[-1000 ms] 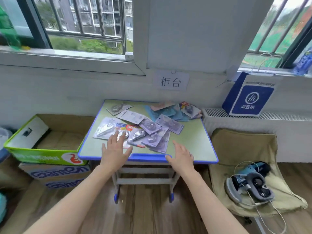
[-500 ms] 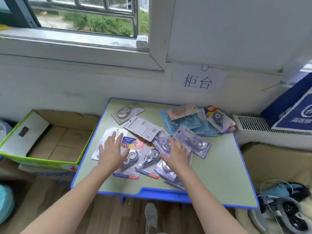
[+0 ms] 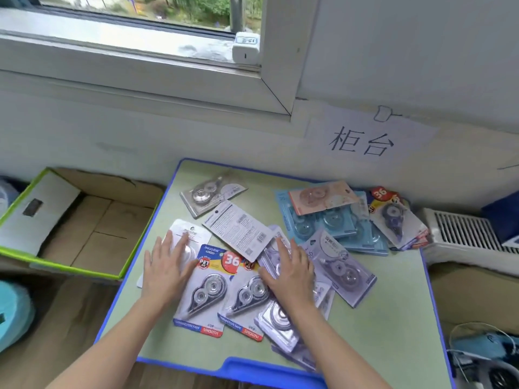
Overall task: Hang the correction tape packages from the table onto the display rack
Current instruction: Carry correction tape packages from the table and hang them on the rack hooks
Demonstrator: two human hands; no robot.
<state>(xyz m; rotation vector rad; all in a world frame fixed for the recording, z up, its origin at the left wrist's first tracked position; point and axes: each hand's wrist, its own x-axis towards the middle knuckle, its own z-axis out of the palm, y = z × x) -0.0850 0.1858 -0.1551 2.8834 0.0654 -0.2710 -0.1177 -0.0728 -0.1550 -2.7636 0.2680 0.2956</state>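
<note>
At nine o'clock of the worktop [image 3: 393, 318] we see an open cardboard box [image 3: 92, 228]. Our left grip [image 3: 165, 269] lies flat, fingers straight, on a white package [image 3: 188, 234], holding nothing. At its three o'clock lie two blister cards [image 3: 207, 293] marked 36, each with a clear dispenser. Our right grip [image 3: 289, 272] presses flat, fingers spread, on lilac packages [image 3: 341, 269]. Pale blue packages [image 3: 337, 223] are heaped at its one o'clock, perhaps several deep.

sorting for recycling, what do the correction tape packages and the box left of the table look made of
Correction tape packages: seemingly printed glossy card under a clear plastic blister that catches glare. Box: likely matte brown cardboard, with creased folded flaps and a printed green-and-white outside.
</note>
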